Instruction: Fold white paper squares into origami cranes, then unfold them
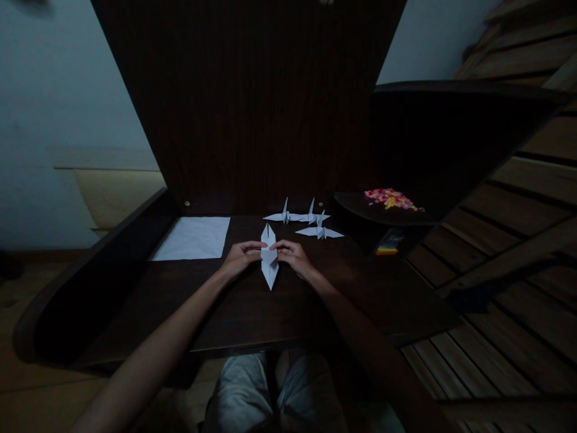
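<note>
Three paper cranes (pixel 320 232), counted
Also two hands (pixel 240 258), one folded paper (pixel 270 275), one white sheet (pixel 192 239), one heap of coloured bits (pixel 391 198).

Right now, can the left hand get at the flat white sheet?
Probably yes: the sheet lies beside the left hand, nothing visible between, though that hand holds the folded paper.

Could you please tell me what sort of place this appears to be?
Probably a dim room in a home, perhaps a study corner: there is a dark brown wooden desk with a tall, dark wooden back panel, and three white folded-paper birds sit on the desk.
</note>
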Demonstrator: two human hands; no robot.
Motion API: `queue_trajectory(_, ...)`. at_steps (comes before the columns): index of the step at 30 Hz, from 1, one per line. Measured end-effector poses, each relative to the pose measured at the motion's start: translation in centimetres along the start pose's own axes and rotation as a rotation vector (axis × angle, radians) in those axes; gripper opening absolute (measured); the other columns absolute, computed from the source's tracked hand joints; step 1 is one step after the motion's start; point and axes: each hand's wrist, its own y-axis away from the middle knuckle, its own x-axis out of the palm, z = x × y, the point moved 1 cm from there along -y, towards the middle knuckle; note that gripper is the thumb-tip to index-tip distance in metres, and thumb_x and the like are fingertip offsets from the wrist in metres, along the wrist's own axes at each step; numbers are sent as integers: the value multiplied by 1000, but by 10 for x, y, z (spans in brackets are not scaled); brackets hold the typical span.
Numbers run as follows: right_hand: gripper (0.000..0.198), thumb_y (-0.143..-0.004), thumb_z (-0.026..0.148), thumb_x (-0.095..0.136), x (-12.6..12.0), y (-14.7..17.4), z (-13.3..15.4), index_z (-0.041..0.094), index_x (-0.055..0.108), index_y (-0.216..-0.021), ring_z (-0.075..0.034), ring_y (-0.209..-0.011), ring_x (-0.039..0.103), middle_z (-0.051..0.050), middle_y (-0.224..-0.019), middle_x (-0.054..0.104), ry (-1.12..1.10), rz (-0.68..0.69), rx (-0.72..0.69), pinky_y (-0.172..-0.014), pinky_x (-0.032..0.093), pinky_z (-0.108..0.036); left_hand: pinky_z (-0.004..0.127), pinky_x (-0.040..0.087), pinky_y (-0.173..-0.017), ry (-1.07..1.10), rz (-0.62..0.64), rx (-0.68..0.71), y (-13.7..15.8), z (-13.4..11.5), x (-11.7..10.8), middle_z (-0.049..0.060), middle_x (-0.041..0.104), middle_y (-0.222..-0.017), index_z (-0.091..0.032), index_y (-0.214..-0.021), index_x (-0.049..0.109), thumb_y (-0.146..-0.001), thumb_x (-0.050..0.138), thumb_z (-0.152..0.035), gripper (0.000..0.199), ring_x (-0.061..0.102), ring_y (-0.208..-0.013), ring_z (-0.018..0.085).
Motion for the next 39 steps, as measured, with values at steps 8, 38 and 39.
queue_trajectory(8, 27, -63, 45, 73, 2, -4, -2, 19, 63, -64, -15, -72, 57, 1, -70, 61, 137, -113, -81, -70, 45, -28, 29, 49, -69, -205, -75, 94, 3, -4, 3, 3, 71, -70, -15, -71, 72, -55, 82, -44, 35, 63, -69, 17)
queue_trajectory(38, 45, -66, 38, 70, 5, -8, -12, 23, 47, -101, -13, -57, 58, 5, -65, 63, -64, -195, -53, -55, 46, -25, 22, 42, -62, -194, -13, 252, -2, 5, 3, -3, 59, -65, -16, -91, 57, -70, 73, -38, 34, 55, -61, 11)
queue_trajectory(39, 44, -66, 38, 71, 5, -8, -12, 23, 47, -101, -13, -59, 58, 4, -66, 63, -64, -205, -54, -56, 46, -25, 22, 42, -62, -210, -24, 255, -2, 5, 3, -3, 59, -65, -16, -92, 57, -70, 72, -38, 34, 55, -61, 11)
